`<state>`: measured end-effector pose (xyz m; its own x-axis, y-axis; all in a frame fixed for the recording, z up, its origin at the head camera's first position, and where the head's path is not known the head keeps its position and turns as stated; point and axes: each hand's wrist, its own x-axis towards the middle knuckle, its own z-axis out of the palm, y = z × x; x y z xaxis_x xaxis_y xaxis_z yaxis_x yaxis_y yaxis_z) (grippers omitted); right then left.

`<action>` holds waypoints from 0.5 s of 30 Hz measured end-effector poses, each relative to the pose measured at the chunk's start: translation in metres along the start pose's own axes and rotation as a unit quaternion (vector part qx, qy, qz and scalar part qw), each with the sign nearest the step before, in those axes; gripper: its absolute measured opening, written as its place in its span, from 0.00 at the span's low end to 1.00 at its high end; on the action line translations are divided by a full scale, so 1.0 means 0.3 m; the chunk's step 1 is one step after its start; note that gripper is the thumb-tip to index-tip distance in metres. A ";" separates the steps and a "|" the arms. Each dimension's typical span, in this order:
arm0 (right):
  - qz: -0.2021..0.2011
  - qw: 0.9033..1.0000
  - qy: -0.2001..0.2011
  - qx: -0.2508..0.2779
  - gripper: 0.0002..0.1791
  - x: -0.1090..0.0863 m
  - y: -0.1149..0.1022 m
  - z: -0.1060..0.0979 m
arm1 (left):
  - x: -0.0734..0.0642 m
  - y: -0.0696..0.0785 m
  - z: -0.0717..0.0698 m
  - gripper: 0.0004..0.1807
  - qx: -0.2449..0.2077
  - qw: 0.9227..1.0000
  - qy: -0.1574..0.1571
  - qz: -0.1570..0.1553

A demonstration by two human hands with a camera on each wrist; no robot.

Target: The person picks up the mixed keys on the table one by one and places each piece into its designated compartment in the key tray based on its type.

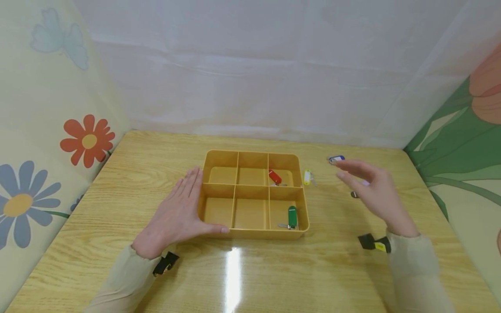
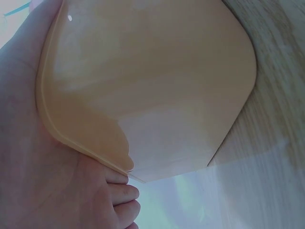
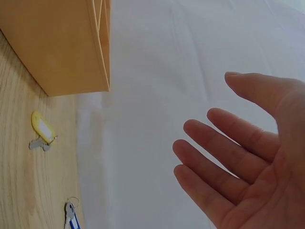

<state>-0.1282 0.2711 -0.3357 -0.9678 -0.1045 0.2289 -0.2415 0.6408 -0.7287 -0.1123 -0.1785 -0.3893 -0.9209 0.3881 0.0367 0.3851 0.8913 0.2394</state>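
Note:
A yellow divided box [image 1: 252, 234] sits on the table, and my left hand [image 1: 178, 215] rests along its left side with fingers straight and the thumb at the front edge. In the back right compartment lies a key with a red tag [image 1: 275, 176]; a key with a green tag [image 1: 292, 216] is in the front right one. My right hand [image 1: 372, 189] hovers empty above the table, fingers extended. Near it are a yellow-tagged key [image 1: 307, 177], a blue-tagged key [image 1: 336, 160] and a partly hidden item with a dark end [image 1: 354, 194].
The wooden table [image 1: 274, 278] ends at a white cloth backdrop [image 1: 250, 78]. Flower-printed panels stand at the left [image 1: 51, 130] and the right [image 1: 462, 152]. Black straps [image 1: 166, 263] hang at both wrists.

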 end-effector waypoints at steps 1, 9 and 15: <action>0.003 1.000 0.001 -0.002 0.21 0.000 0.002 -0.004 | 0.000 0.000 0.000 0.83 0.000 1.000 0.000 0.000; 0.022 1.000 0.014 0.005 0.22 -0.001 0.015 -0.046 | 0.000 0.001 0.001 0.83 0.000 1.000 0.000 -0.001; 0.016 0.999 0.029 -0.002 0.22 0.000 0.024 -0.069 | -0.002 0.000 0.000 0.83 0.001 1.000 0.000 0.002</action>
<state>-0.1284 0.2915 -0.3276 -0.9691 -0.0393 0.2436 -0.2106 0.6465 -0.7332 -0.1118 -0.1785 -0.3893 -0.9194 0.3915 0.0376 0.3887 0.8901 0.2380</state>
